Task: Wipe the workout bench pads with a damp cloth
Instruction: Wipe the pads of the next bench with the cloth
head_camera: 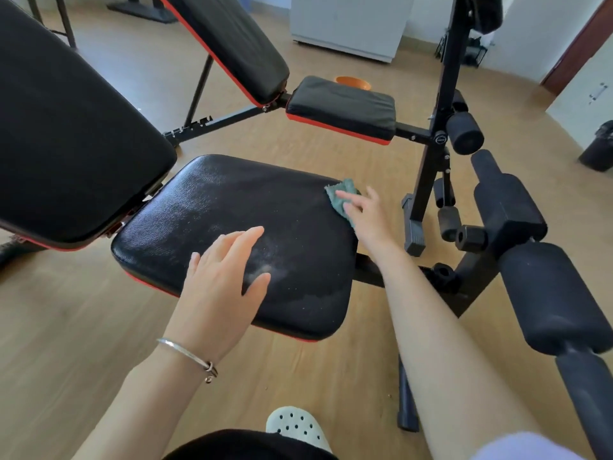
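From the head view, a wooden floor (66,327) holds 2 workout benches. The nearer one has a tilted black back pad (66,127) on the left and a flat black seat pad (205,207) in the middle, both with red trim. Foam rollers (550,293) on a black bar stand just right of the seat pad, close beside the right forearm. Behind it, the second bench (341,107) has its own raised back pad, and an orange bowl (353,83) shows past its small seat. A black upright post (444,94) rises beyond the seat pad's far right corner. A white cabinet (351,21) stands at the far wall and a dark bin (600,147) at the right edge. A pale perforated shoe (295,426) shows at the bottom.

The green cloth (341,194) lies crumpled on the far right corner of the seat pad. The right hand (368,220) lies over it, fingers straight and spread, their tips on the cloth. The left hand (225,277) lies flat on the near half of the seat pad, fingers straight and slightly spread, holding nothing, well apart from the cloth. A silver bracelet (189,355) circles that wrist. Pale specks and a dull smear mark the pad beside the left fingers.

A round knob (440,140) on the post bears marks too small to read.
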